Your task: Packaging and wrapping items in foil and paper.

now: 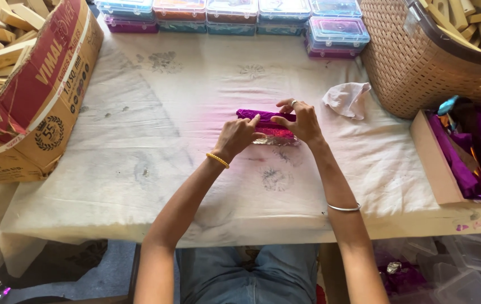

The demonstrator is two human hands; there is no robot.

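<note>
Two hands on one small packet at table centre. Left hand (237, 135) curled over the near-left part of the magenta foil-wrapped packet (267, 125), fingertips pressing foil down; gold bangle (217, 160) on that wrist. Right hand (302, 120) closed on the packet's right end from 3 o'clock, thumb and fingers pinching the foil; ring on one finger, silver bangle (344, 208) further down the forearm. Packet lying flat on the stained white table cloth (139, 141), long axis running 9 to 3 o'clock, silvery foil edge showing at its near side.

Crumpled white cloth (347, 98) just beyond the right hand, at 2 o'clock from the packet. Woven basket (415, 67) with wooden blocks at 2 o'clock, further out. Shallow tray of purple foil sheets (466, 152) at 3 o'clock. Row of clear-lidded coloured plastic boxes (235, 14) at 12 o'clock along the far edge. Torn cardboard box (38, 95) holding wooden blocks at 9 to 10 o'clock. Empty clear plastic boxes (466, 270) below the table at 5 o'clock.
</note>
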